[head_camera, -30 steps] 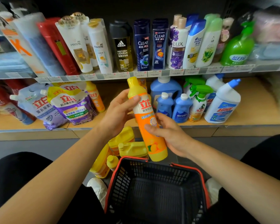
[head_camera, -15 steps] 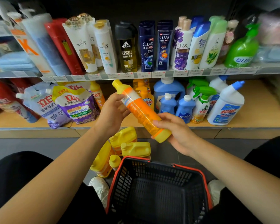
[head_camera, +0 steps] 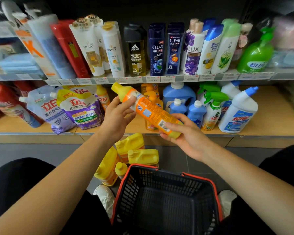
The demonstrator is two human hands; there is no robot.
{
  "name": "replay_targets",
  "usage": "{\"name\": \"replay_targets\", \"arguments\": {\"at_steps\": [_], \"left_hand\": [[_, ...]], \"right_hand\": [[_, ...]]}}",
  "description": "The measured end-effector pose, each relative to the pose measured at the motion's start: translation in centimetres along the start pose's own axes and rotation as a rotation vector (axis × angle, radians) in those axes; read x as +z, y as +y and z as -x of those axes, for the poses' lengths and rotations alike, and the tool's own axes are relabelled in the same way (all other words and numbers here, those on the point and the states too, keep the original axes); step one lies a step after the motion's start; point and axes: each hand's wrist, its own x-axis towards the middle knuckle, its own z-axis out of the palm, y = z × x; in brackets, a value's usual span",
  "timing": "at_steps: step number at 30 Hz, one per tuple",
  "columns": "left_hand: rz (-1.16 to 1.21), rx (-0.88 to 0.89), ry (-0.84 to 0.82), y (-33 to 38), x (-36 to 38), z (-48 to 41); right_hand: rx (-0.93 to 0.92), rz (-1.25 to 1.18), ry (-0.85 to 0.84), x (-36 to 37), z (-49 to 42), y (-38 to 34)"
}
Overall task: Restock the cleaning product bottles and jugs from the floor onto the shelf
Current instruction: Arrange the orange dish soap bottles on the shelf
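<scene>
Tilting across the frame's middle, the orange bottle point(head_camera: 149, 111) is a smooth plastic cylinder with a yellow cap at upper left and a yellow base at lower right; its glossy label shows a barcode. The left hand point(head_camera: 116, 118) wraps fingers and thumb around the upper part below the neck, and the right hand point(head_camera: 185, 133) cups the base, fingers curled over the label. Both hold it in front of the lower shelf point(head_camera: 268, 126), a pale wood-look board with a grey metal edge.

Below the hands, yellow jugs point(head_camera: 136, 150) with moulded handles lie and stand on the grey floor, partly hidden by the left forearm and the basket point(head_camera: 166, 199). That basket, at lower centre, is black mesh plastic with a red rim, and nothing shows inside it; its near side is cut off by the frame.

On the lower shelf, soft purple pouches point(head_camera: 80, 109) sit at left, blue bottles point(head_camera: 187, 109) and a white angled-neck bottle point(head_camera: 238, 111) at right. Upper-shelf price tags are too blurred to read.
</scene>
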Motion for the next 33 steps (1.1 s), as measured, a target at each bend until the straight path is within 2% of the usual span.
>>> {"name": "replay_targets", "arguments": {"at_steps": [3, 6, 9, 12, 15, 18, 24, 33], "left_hand": [[-0.008, -0.011, 0.008, -0.1, 0.0, 0.0], [0.102, -0.036, -0.029, 0.0, -0.1, -0.2], [0.12, -0.01, -0.091, 0.1, -0.2, -0.2], [0.136, 0.007, -0.075, 0.2, -0.1, 0.0], [0.124, 0.016, -0.025, 0.2, 0.1, 0.3], [0.084, 0.037, 0.015, 0.1, 0.0, 0.5], [-0.001, 0.035, 0.054, -0.5, -0.2, 0.3], [0.12, 0.077, -0.094, 0.2, -0.5, 0.1]], "right_hand": [[0.008, -0.046, -0.009, -0.1, 0.1, -0.4], [0.096, -0.095, -0.003, -0.1, 0.1, -0.8], [0.161, -0.057, 0.019, -0.4, 0.0, -1.1], [0.189, 0.011, 0.048, -0.7, -0.2, -1.2], [0.181, 0.035, 0.08, -0.7, -0.5, -1.0], [0.153, 0.013, 0.036, -0.6, -0.6, -0.8], [0.006, 0.109, 0.049, -1.1, -0.9, -0.6], [0.143, 0.211, 0.04, -1.5, -1.1, -0.2]]}}
